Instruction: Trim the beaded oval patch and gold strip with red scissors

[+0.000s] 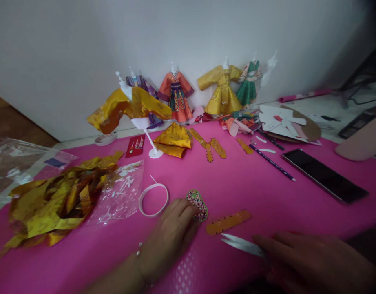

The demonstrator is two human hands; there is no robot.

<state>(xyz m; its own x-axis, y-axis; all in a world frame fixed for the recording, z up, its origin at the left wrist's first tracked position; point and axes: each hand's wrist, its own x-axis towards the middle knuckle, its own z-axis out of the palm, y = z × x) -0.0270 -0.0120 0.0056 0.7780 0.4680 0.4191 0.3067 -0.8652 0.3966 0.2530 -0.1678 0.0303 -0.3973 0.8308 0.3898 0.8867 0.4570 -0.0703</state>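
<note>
My left hand [171, 237] rests on the pink table [237, 188], its fingertips touching a small oval patterned paper piece [197, 205]; the fingers lie loosely curled and hold nothing. My right hand [310, 261] is at the front right, blurred, closed around white scissors or tweezers [241, 243] whose pointed tips stick out to the left. An orange paper strip [228, 222] lies between the hands. A ring of white tape [154, 199] lies just left of the oval piece.
Scraps of gold paper [53, 200] and a clear plastic bag [122, 192] lie at the left. Paper dresses on stands line the wall, one gold dress [129, 107] nearer. A folded gold piece [173, 141], purple pencil [272, 162] and phone [324, 175] lie beyond.
</note>
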